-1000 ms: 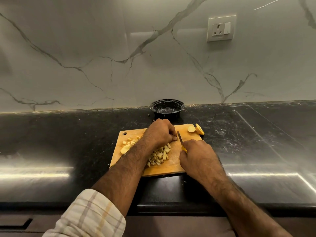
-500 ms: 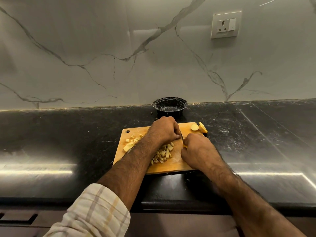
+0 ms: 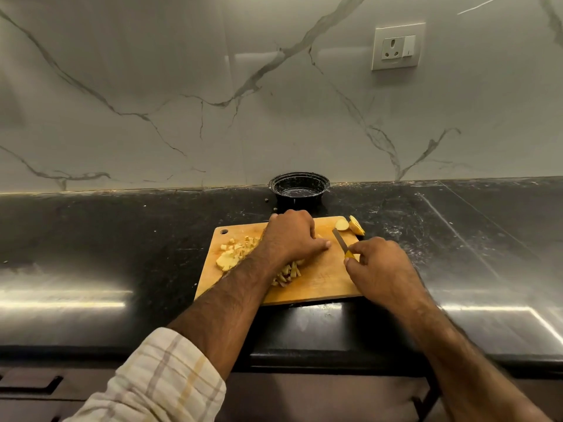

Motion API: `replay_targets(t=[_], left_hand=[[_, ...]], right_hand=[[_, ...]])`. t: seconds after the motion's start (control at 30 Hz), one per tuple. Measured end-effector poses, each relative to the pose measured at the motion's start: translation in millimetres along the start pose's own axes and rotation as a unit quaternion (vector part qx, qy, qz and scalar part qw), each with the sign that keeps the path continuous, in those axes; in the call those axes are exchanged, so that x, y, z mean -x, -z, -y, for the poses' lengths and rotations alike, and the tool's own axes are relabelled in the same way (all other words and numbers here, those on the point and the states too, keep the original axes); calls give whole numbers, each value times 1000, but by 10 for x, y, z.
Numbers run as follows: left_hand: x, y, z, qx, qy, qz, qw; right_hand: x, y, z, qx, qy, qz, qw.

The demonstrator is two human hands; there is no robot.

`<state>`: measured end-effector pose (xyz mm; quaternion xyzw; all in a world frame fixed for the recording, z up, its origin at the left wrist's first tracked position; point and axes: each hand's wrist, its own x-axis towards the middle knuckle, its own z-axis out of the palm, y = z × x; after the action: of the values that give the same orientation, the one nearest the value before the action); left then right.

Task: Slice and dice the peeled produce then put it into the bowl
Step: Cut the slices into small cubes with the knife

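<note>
The cut produce lies on a wooden cutting board (image 3: 323, 284) in 3 groups. A heap of pale sticks and cubes (image 3: 288, 274) sits near the board's middle, mostly hidden under the left forearm; the visible sticks have their long axes running roughly from the near edge toward the far edge. A second scatter of small diced pieces (image 3: 236, 246) lies toward the board's left end, with a larger rounded chunk (image 3: 226, 261) at its near side. At the far right corner rest 2 uncut slices (image 3: 350, 225): 1 lies flat, the other leans on edge at the corner.

The left hand (image 3: 292, 237) is curled palm-down over the produce in the board's centre, knuckles up, thumb stretched to the right; what it grips beneath is hidden.

The right hand (image 3: 376, 264) is clenched around the yellow handle of a small knife (image 3: 341, 242). The blade's long axis runs diagonally, tip pointing away from the person and leftward, toward the flat slice, and sits just right of the left thumb.

The board's long axis runs left to right on the black tabletop (image 3: 122, 239), a hanging hole at its far left corner. Just beyond the board stands a black bowl (image 3: 300, 185) against the marble wall (image 3: 182, 86), which carries a socket (image 3: 397, 47) at upper right.
</note>
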<state>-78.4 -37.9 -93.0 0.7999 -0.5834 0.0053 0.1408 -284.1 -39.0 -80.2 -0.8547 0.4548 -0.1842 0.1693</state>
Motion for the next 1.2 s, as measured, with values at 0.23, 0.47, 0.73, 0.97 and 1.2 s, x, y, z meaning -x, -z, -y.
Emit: replay_targets(t=[0.23,0.47,0.73,0.97,1.2], left_hand=[[-77,21,11,7,-5,20,1000],[-139,11,90,24,-16,30,999],[-173,-16,87,41,-19,28,999],[-245,40,27,4,-26,49,998],[-220,21,-26,-34,-5,37,999]], right_hand=[[-151,-21,-46,38,0,24,999],[-134,-101,0,63,16,39,997],[-140,-182,111,66,8,42,997],[-265,-201,331,74,-10,54,996],[-16,-113,311,112,-9,99,989]])
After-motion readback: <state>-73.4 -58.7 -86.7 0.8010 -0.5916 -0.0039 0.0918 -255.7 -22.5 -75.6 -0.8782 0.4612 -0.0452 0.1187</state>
